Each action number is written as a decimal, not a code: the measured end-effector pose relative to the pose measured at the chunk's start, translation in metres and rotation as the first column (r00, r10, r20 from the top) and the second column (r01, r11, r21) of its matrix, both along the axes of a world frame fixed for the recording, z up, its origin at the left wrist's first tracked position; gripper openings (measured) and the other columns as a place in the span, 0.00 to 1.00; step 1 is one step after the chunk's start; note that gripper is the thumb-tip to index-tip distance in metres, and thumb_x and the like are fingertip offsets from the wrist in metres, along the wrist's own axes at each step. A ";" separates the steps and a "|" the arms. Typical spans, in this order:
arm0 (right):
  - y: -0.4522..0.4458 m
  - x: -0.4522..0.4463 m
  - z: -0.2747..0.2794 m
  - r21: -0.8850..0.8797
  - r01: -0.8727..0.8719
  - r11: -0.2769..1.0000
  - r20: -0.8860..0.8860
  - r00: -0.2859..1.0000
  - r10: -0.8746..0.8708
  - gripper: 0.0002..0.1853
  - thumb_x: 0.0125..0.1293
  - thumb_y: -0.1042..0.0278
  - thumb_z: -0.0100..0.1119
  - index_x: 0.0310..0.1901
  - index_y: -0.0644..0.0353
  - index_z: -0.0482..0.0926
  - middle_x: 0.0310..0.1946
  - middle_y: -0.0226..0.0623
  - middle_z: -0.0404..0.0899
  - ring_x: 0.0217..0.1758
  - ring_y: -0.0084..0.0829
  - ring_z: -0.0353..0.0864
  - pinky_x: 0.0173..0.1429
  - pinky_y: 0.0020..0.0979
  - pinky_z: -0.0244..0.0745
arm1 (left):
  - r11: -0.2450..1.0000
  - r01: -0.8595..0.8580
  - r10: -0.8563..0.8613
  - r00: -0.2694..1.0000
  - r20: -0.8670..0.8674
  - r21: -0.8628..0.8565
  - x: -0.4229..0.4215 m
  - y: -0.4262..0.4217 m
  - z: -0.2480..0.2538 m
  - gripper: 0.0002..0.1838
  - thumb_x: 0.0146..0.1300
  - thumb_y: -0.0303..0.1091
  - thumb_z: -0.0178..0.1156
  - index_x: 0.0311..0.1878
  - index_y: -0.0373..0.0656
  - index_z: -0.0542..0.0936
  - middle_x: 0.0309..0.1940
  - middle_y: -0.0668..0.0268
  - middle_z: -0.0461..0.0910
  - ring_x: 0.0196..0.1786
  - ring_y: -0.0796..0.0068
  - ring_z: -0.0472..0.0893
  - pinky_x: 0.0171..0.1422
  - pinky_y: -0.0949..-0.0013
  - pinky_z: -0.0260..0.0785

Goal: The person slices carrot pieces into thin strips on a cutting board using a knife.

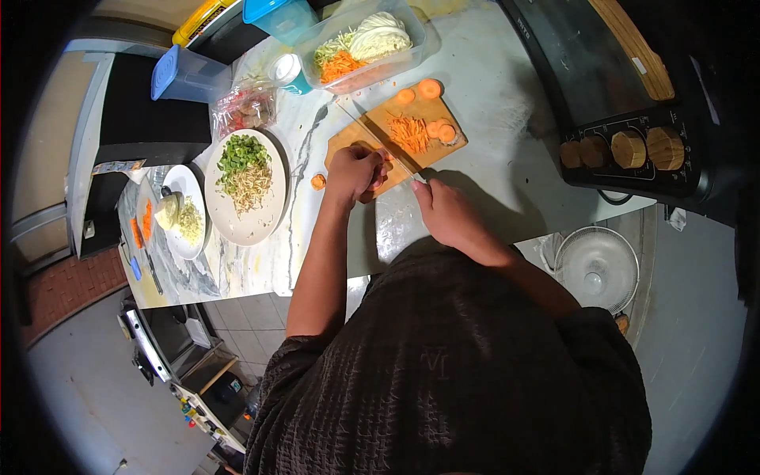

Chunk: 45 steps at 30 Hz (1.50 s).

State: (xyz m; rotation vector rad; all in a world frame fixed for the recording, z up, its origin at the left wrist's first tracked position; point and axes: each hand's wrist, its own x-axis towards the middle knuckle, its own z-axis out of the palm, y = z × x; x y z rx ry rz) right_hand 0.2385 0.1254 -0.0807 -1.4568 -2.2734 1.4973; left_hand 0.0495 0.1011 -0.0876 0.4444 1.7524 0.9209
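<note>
A wooden cutting board [346,138] lies on the marble-patterned table in front of me. My right hand [453,214] is closed around the handle of a knife [383,140], whose blade crosses the board diagonally. On the blade's left side, my left hand [358,170] has its fingers curled down on the board, with a bit of orange carrot [387,156] showing at the fingertips; most of that piece is hidden. Beyond the blade sit a heap of carrot strips [408,133] and some carrot slices [445,132]. Thicker carrot pieces [429,88] rest at the board's far edge.
Behind the board stands a clear container [416,57] with cabbage and shredded carrot. To the left are an oval plate [241,231] of chopped greens and sprouts, a smaller white plate [186,247] and a carrot end [318,182]. A black oven [633,119] occupies the right.
</note>
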 end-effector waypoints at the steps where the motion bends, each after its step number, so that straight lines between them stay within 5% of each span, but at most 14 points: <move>1: 0.000 0.000 0.000 0.000 0.000 1.000 0.000 1.000 0.000 0.26 0.75 0.50 0.40 0.35 0.69 0.73 0.31 0.62 0.78 0.41 0.65 0.76 0.45 0.56 0.68 | 1.000 0.000 0.000 1.000 0.000 0.000 0.000 0.000 -0.001 0.12 0.66 0.32 0.59 0.30 0.32 0.79 0.16 0.65 0.76 0.15 0.81 0.69 0.19 0.74 0.59; 45: 0.006 -0.006 0.002 0.018 -0.027 0.999 0.195 0.981 0.023 0.25 0.76 0.49 0.39 0.39 0.67 0.73 0.33 0.62 0.79 0.41 0.64 0.77 0.48 0.57 0.70 | 0.998 0.033 -0.037 0.995 -0.096 -0.046 0.002 -0.002 -0.003 0.14 0.66 0.36 0.59 0.30 0.34 0.79 0.16 0.66 0.76 0.15 0.80 0.72 0.18 0.73 0.61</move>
